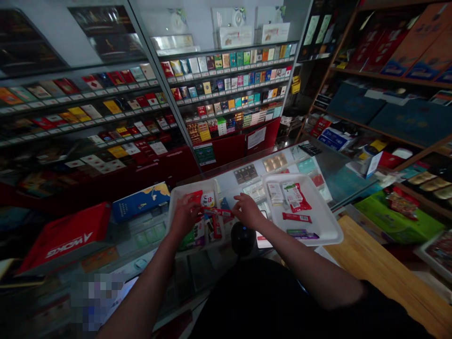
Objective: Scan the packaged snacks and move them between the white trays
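A slim red-wrapped snack stick (219,212) lies level between my two hands, over the left white tray (173,200). My left hand (185,214) pinches its left end. At its right end, the fingers of my right hand (248,212) close on the tip. Below the stick, the left tray holds several snack packets, among them a green-and-white packet (198,234). The right white tray (330,228) holds a red-and-white packet (297,197), a pale packet (276,193), a red snack stick (297,217) and a purple-and-green stick (302,234).
A black rounded device (243,239) stands between the trays on the glass counter. Red (70,238) and blue (141,203) boxes sit at left. Shelves of small packs (229,84) rise behind. On the right are a wooden board (381,263) and a calculator (310,149).
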The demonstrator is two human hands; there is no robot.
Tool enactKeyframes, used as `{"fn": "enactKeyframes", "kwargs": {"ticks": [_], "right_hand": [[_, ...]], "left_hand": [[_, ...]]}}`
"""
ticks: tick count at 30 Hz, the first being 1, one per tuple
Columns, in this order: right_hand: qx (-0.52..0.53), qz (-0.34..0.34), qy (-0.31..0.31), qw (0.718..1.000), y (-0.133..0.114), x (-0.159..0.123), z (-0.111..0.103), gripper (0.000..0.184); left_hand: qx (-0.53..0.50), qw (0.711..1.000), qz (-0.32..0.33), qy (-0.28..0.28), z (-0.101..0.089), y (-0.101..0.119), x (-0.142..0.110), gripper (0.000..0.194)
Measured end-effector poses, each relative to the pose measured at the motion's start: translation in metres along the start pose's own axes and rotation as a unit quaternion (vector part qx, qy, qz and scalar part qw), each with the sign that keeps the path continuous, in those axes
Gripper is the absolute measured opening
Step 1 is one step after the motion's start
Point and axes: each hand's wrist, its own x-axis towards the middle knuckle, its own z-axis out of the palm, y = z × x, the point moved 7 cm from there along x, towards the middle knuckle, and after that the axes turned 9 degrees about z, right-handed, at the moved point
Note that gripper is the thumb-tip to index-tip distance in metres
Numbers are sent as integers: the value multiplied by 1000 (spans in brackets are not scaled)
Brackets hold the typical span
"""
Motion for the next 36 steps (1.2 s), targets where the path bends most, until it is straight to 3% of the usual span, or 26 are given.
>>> {"fn": "enactKeyframes", "kwargs": {"ticks": [5, 9, 13, 20, 24, 29, 36], "right_hand": [[-102, -99, -31, 989, -47, 8, 23, 19], [-180, -159, -44, 970, -71, 11, 43, 22], [-213, -158, -53, 963, -77, 11, 57, 26], [-210, -132, -56, 967, -79, 6, 61, 23], [-200, -122, -44, 971, -79, 1, 49, 24], [-188, -114, -27, 975, -75, -8, 22, 24], [-167, -63, 7, 984, -44, -19, -23, 22]], "left_hand": [[36, 999, -22, 25, -20, -24, -18, 26], [79, 996, -30, 23, -30, -34, -34, 22], [113, 991, -61, 33, -34, -42, -49, 20], [145, 985, -94, 9, -25, -44, -59, 22], [127, 990, -51, 15, -21, -25, -51, 21], [101, 995, -3, 21, -16, 19, -28, 27], [44, 999, 25, 9, 4, 83, 8, 36]]}}
